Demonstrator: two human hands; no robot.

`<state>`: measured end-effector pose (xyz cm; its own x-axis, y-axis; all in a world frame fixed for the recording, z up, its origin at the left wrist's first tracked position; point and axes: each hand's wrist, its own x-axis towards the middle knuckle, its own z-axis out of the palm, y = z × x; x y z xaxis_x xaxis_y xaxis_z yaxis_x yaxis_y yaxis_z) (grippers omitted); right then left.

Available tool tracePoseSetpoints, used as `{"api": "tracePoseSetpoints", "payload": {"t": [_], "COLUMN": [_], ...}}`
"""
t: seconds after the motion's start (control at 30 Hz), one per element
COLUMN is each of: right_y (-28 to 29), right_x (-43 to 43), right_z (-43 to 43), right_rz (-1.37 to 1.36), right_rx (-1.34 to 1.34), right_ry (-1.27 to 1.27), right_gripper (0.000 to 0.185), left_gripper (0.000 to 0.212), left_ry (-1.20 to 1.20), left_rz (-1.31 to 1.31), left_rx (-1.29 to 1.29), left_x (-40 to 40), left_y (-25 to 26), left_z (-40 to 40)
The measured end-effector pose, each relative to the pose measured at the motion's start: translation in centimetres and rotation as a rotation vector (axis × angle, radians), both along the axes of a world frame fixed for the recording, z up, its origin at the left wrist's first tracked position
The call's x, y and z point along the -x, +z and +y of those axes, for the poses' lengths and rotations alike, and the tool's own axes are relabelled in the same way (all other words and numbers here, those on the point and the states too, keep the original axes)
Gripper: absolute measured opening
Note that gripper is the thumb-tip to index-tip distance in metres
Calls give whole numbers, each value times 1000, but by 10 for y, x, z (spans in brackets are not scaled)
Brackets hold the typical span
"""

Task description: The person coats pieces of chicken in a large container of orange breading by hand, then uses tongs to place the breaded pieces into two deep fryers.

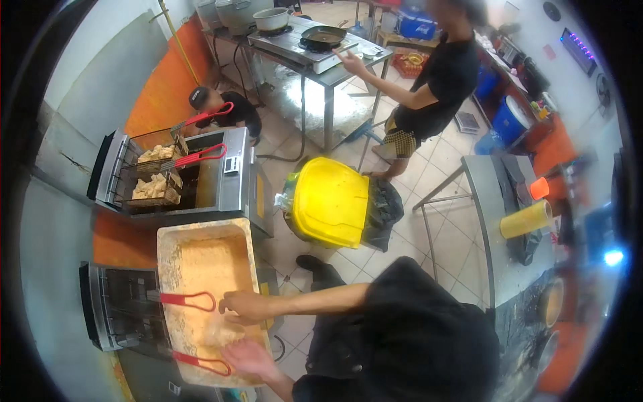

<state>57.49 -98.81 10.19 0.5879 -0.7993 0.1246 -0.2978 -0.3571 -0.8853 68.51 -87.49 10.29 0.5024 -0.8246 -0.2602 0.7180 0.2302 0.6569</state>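
My right hand (247, 306) reaches over a large, pale, shallow tub (203, 227) with its fingers curled downward. Below it in the picture, my left hand (251, 358) is turned partly palm up over the same tub. A blurred, flour-coated piece of food (221, 332) lies between the two hands, close to the left fingertips. Whether either hand grips it is not clear. Orange-tan breading flour (213, 264) covers the tub's bottom. Two red fry-basket handles, an upper one (188, 299) and a lower one (201, 363), overhang the tub beside my hands.
Beyond the tub, a deep fryer (233, 188) carries two baskets with breaded pieces (150, 187). A second fryer (128, 301) adjoins the tub. A yellow-lidded bin (329, 201) stands nearby. One person (437, 85) stands by a stove table; another person (236, 113) crouches behind the fryer.
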Motion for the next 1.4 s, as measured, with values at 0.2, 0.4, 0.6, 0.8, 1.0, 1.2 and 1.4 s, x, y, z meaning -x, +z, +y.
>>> {"api": "tracePoseSetpoints", "payload": {"t": [0.2,0.4,0.6,0.8,1.0,1.2,1.4], "right_y": [4,5,-54,-137,-228,-294,-342], "right_x": [21,119,225,298,352,358,341], "right_z": [79,114,209,326,481,631,747], "right_rz": [-275,-148,-177,-272,-262,-442,-210], "right_rx": [53,92,88,-139,-521,-844,-933], "right_ry": [-207,-454,-1130,-1628,-2084,-2400,-2525], "right_gripper": [36,27,23,22,24,24,28], "left_gripper": [44,54,69,57,45,42,37], "left_ry": [-245,-775,-1326,-1738,-1826,-1786,-1779], "left_rz": [2,281,77,-229,-632,-985,-1162], "left_rx": [-115,60,-151,-196,-227,-392,-572], "left_x": [45,101,198,281,328,287,173], "left_y": [12,9,5,-19,-48,-107,-198], "left_z": [23,49,91,147,191,193,187]}}
